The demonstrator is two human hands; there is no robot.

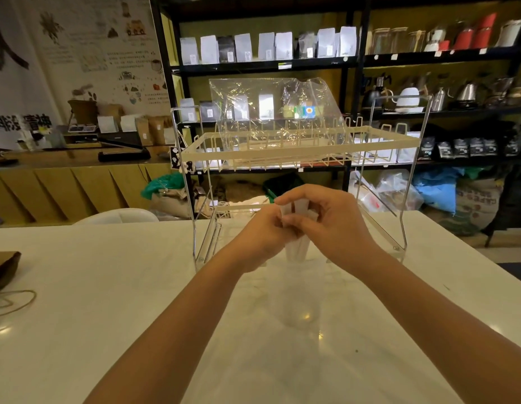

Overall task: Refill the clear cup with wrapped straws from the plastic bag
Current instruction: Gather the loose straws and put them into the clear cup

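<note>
- Head view: left hand [260,233] and right hand [330,221] together above white marble table [107,287], fingers of both curled round one bundle of white paper-wrapped straws [297,212].
- Straw tops sticking up between the fingers; lower ends dropping into clear plastic cup [295,255], hard to make out, just below the hands.
- Crinkled clear plastic bag [271,112] lying on top tier of cream wire dish rack [300,147], behind the hands.
- Black shelving [265,65] with white pouches behind rack; brown paper bag [2,268] at left table edge.
</note>
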